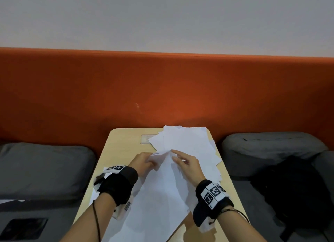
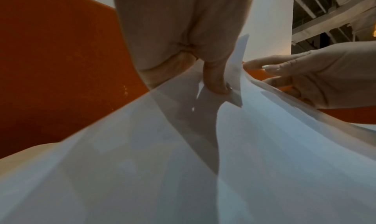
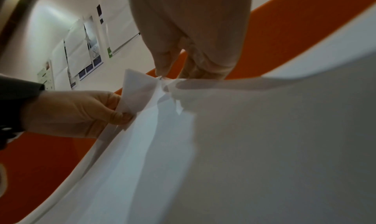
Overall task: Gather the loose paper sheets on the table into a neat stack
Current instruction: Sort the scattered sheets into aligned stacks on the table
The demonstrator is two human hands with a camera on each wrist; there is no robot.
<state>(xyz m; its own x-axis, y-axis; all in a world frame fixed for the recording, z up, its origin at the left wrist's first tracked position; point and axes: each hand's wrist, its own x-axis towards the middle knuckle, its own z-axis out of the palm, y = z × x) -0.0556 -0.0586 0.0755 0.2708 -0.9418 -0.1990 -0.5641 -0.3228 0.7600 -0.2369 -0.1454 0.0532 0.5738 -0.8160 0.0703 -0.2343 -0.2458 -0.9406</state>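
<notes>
White paper sheets [image 1: 182, 147] fanned loose over table's far right; some gathered sheets [image 1: 162, 191] raised at their far corner, lying toward near edge

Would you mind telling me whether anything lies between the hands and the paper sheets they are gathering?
Nothing visible does. The left hand already pinches the raised corners of the sheets, and the right hand touches them at the same spot. More loose sheets lie just beyond on the table, unobstructed.
</notes>
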